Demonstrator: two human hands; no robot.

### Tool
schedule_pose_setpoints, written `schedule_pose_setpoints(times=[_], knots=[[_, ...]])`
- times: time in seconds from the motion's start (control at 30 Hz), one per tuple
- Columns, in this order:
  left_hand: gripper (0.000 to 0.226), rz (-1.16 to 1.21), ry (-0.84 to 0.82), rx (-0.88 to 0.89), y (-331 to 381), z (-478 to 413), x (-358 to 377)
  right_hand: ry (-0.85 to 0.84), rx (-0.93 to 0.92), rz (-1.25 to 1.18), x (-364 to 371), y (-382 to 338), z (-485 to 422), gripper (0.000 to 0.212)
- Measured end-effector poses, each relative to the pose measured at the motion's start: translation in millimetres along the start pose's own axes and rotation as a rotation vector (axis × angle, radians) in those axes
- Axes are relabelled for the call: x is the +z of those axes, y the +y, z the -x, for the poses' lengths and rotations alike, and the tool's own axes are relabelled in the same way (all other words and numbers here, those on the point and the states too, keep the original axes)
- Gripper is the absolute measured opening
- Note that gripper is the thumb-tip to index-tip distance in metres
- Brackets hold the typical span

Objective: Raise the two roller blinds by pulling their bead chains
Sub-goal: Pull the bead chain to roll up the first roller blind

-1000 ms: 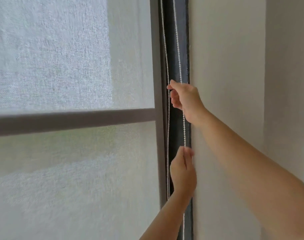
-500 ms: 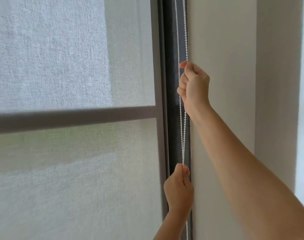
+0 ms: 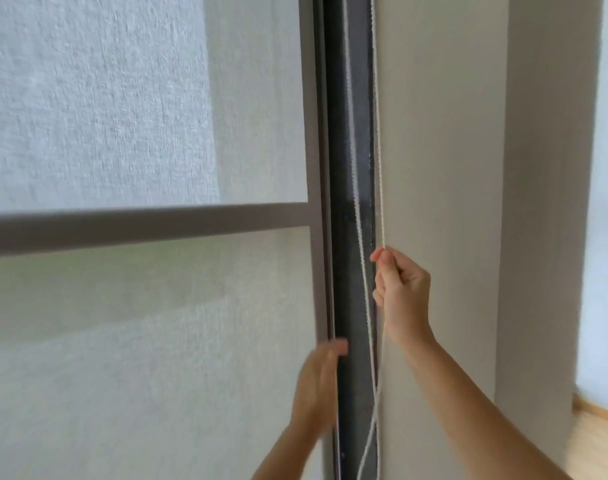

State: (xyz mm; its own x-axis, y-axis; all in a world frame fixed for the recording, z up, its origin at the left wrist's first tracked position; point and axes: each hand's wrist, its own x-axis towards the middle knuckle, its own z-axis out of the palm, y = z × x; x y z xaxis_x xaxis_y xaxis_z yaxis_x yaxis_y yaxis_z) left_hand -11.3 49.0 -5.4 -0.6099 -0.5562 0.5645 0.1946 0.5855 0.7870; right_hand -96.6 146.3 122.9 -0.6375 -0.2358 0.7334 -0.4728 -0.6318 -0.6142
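Head camera view shows my right hand (image 3: pixel 401 292) raised in front of the wall, closed in a fist, with the thumb and first finger pinching the right strand of the thin white bead chain (image 3: pixel 378 161). That arm reaches up from the bottom right corner. My left hand (image 3: pixel 318 386) is lower and blurry, fingers held straight and pointing up, just beside the edge of the window frame. It is let go and touches no chain that I can see. The bead chain hangs in two strands in front of the dark grey upright window frame (image 3: pixel 351 98). The left strand drops loose past my right hand, and below that hand the two strands cross and swing near the bottom of the picture. To the left is the pale grey woven roller blind (image 3: pixel 105 98), which covers the glass, with a dark bar (image 3: pixel 146 225) showing through it from side to side. To the right is a plain beige wall (image 3: pixel 441 133), then a corner, and a bit of light wooden floor (image 3: pixel 597 438) low down. Half a second ago my right hand was higher up on the chain, and now it has come down a good way. My left hand was pinching the chain down low back then, and now it has opened and slid left, off the chain.
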Motion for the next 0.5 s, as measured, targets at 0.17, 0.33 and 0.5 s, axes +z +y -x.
schedule_pose_setpoints(times=[0.17, 0.33, 0.5], knots=[[0.028, 0.228, 0.143, 0.148, 111, -76, -23, 0.071, 0.173, 0.061, -25, 52, 75, 0.031], [0.023, 0.289, -0.001, 0.173, 173, -93, 4, 0.060, 0.349, 0.113, -31, 101, 152, 0.032], [0.022, 0.254, 0.545, 0.230, 145, -61, 20, -0.087, 0.512, 0.245, -51, 139, 212, 0.036]])
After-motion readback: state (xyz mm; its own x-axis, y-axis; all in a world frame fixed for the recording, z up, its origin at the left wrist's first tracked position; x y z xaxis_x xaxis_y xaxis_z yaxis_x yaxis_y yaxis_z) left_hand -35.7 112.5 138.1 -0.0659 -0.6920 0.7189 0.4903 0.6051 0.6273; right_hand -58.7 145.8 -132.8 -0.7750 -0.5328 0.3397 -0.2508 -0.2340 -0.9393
